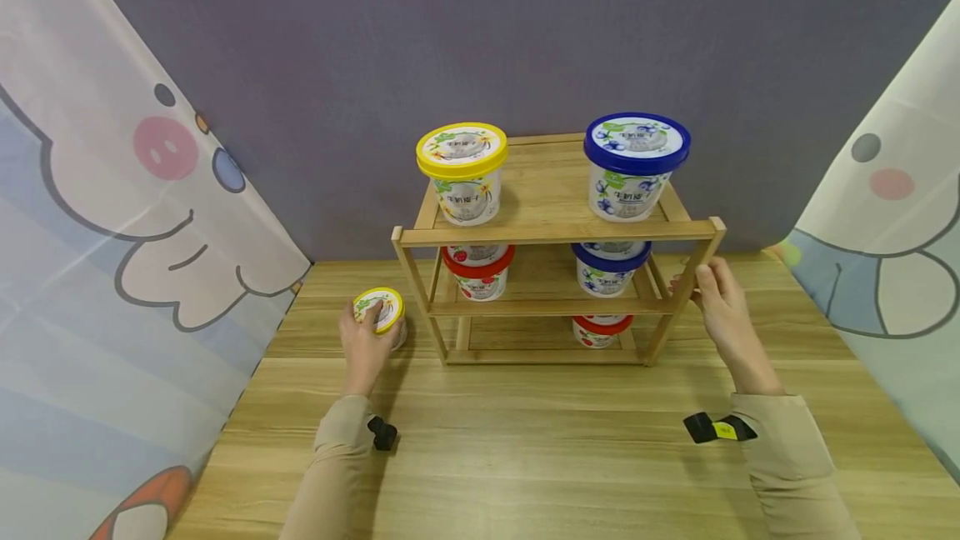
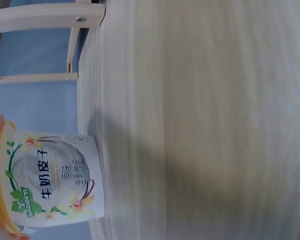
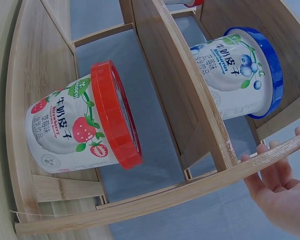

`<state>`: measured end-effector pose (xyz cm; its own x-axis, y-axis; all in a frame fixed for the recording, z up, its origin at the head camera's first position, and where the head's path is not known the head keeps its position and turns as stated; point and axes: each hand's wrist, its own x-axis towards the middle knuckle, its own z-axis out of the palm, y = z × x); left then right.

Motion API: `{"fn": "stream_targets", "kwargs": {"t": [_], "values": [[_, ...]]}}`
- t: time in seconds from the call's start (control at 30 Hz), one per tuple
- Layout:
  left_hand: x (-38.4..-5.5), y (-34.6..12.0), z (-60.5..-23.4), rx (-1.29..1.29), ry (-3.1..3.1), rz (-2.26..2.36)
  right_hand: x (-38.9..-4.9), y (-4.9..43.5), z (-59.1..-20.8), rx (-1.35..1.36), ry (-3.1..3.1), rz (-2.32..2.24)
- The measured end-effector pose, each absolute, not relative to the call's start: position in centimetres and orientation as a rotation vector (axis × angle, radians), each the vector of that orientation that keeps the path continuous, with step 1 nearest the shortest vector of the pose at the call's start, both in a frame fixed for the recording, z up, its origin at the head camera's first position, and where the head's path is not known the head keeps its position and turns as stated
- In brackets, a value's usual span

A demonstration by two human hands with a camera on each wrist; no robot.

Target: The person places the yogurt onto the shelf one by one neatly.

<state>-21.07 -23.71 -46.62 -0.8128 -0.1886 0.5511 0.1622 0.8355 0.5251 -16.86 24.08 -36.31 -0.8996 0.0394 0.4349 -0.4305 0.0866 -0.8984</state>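
My left hand (image 1: 364, 352) grips a white paper tub with a yellow lid (image 1: 391, 305) from above, its fingers and thumb at the rim. This vanilla-flower tub (image 2: 60, 180) appears upright at the tabletop, left of a wooden shelf rack (image 1: 555, 234). At the rack's right side, my right hand (image 1: 723, 307) holds the front upright, with fingers around the wooden bar (image 3: 200, 186). On the top shelf stand a yellow-lidded tub (image 1: 468, 198) at left and a blue-lidded tub (image 1: 628, 194) at right.
The middle shelf bears a red-lidded strawberry tub (image 1: 482, 282) at left and a blue-lidded blueberry tub (image 1: 602, 277) at right. Below, a red-lidded tub (image 1: 596, 336) stands at the bottom right. A grey backdrop (image 1: 525, 40) rises behind, with cartoon-printed curtains (image 1: 97, 190) at both sides.
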Motion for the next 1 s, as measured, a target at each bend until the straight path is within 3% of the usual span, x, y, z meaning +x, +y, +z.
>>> {"fn": "stream_targets", "kwargs": {"t": [0.63, 1.0], "values": [[-21.1, -22.6, -46.8, 0.211, -2.386, -0.79, -16.8, 24.1, -36.3, 0.383, -2.046, 1.862], [-20.8, -22.8, -47.0, 0.364, -2.375, -1.058, -16.8, 24.1, -36.3, 0.388, -2.025, 1.881]]}}
